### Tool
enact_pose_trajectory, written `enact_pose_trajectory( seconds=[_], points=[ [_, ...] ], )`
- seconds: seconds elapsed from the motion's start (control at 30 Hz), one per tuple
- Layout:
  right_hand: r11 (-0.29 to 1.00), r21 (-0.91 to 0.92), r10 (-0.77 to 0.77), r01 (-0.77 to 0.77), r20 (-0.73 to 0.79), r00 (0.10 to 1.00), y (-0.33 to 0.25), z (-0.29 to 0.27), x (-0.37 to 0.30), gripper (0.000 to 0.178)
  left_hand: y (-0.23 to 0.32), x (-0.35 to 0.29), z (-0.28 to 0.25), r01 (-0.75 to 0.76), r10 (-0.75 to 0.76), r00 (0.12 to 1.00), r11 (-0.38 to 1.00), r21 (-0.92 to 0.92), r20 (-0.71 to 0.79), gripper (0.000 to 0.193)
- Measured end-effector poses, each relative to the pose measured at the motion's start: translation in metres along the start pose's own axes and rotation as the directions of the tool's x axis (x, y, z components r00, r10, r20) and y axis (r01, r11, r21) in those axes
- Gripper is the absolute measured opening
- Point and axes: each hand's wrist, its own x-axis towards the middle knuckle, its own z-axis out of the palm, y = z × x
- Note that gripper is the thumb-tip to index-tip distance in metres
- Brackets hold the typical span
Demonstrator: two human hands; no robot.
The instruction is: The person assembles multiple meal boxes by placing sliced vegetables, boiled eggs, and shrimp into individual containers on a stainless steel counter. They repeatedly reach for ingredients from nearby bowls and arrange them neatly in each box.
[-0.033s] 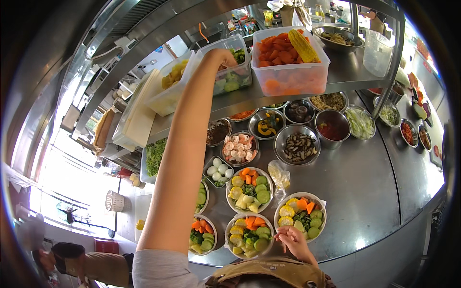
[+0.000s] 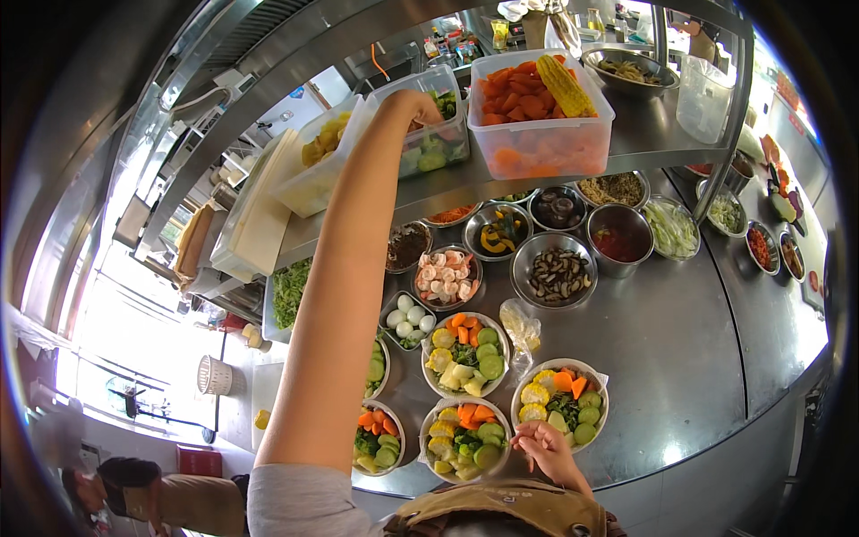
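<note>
My left arm stretches up across the counter, and my left hand dips into a clear plastic tub of greens and cucumber on the shelf. Its fingers are hidden inside, so whether they grip anything cannot be seen. My right hand hovers low between a bowl of vegetables and a second vegetable bowl, fingers loosely bent and apart, with nothing visible in them. Both bowls hold corn, carrot, cucumber and greens. Behind them stands another such bowl; more are partly covered by my left arm.
On the shelf are a tub of carrots topped with a corn cob, and a tub of yellow pieces. Below sit a dish of eggs, shrimp and mushrooms. A plastic bag lies nearby. Another person is at lower left.
Neither of my hands has visibly moved. The person at the lower left has shifted slightly.
</note>
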Motion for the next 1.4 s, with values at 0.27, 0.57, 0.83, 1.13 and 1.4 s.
enact_pose_trajectory(
  seconds=[0.27, 0.57, 0.83, 1.13, 1.4],
  points=[
    [1.000, 0.021, 0.003, -0.002, -0.079, 0.997, -0.007, 0.002, -0.006, 0.020, 0.013, -0.045, 0.003, -0.210, 0.212, 0.973, 0.977, 0.030, -0.088, 0.069],
    [0.996, 0.025, -0.088, 0.089, -0.039, 0.995, 0.001, 0.001, -0.006, 0.022, -0.009, 0.005, 0.003, -0.376, 0.368, 0.923, 0.924, -0.062, -0.113, 0.052],
    [0.995, 0.003, -0.104, 0.104, -0.035, 0.994, -0.008, 0.009, -0.016, 0.020, -0.073, -0.072, 0.048, -0.833, 0.371, 0.543, 0.122, -0.540, -0.753, 0.018],
    [0.967, -0.254, -0.009, 0.020, 0.048, 0.999, -0.008, 0.030, -0.028, 0.022, -0.279, -0.241, 0.246, -0.490, 0.102, 0.858, 0.458, -0.741, -0.504, 0.031],
    [0.933, -0.358, -0.008, 0.042, 0.096, 0.995, -0.008, 0.053, -0.034, 0.025, -0.350, -0.218, 0.400, -0.348, -0.066, 0.810, 0.746, -0.568, -0.582, 0.037]
  ],
)
